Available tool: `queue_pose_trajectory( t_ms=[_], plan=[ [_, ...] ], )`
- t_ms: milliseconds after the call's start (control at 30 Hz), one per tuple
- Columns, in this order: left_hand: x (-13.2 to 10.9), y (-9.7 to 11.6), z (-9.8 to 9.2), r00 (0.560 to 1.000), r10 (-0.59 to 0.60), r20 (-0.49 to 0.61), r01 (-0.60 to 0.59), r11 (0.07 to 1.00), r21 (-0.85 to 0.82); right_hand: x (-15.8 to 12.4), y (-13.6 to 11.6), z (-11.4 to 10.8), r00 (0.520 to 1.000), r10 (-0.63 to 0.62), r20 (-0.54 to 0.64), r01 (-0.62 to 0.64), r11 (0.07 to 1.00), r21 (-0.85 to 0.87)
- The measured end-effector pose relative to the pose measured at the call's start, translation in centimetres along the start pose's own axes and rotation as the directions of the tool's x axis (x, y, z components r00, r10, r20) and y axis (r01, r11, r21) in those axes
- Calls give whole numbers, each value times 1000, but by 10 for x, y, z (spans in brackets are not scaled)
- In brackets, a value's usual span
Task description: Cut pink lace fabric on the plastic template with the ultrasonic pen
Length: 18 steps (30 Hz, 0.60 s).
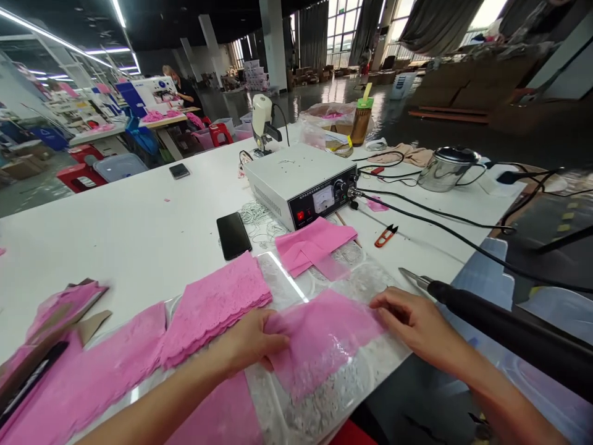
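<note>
A sheer pink fabric piece (pixel 324 337) with a lace-like lower edge lies over a clear plastic sheet (pixel 365 377) near the table's front edge. My left hand (pixel 257 340) pinches its left side between thumb and fingers. My right hand (pixel 410 315) has its fingertips closed on the fabric's right corner. Left of my left hand lies a stack of scalloped pink fabric (pixel 217 303), with more pink pieces (pixel 111 358) beyond it. A folded pink piece (pixel 315 244) rests just behind the sheer one. Beside my right hand is a black-handled tool with a pointed metal tip (pixel 445 290).
A grey control box (pixel 301 179) with a dial stands behind the fabric, its black cable running right. Thread snips (pixel 386 236), a black phone (pixel 233 235), a second phone (pixel 179 171), tangled cord (pixel 259 219) and a metal-lidded jug (pixel 449 170) are on the white table.
</note>
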<state>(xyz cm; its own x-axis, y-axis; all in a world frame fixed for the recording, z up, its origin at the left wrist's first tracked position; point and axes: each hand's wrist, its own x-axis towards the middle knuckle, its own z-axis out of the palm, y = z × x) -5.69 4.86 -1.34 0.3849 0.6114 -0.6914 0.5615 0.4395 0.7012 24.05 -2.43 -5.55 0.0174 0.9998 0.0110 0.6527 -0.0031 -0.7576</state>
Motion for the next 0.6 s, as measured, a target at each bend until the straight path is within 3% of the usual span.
queue_pose_trajectory(
  t_ms=[233,400,600],
  plan=[
    [-3,-5,0,999,42,-29,-39,995,88,5,-3,0,998,9,54,-6,998,-59],
    [-2,-7,0,999,39,-22,-38,999,39,8,-11,6,991,-7,137,19,996,-82],
    [-3,-1,8,998,64,11,-63,997,-42,5,-12,-7,998,17,53,-9,991,-133]
  ],
)
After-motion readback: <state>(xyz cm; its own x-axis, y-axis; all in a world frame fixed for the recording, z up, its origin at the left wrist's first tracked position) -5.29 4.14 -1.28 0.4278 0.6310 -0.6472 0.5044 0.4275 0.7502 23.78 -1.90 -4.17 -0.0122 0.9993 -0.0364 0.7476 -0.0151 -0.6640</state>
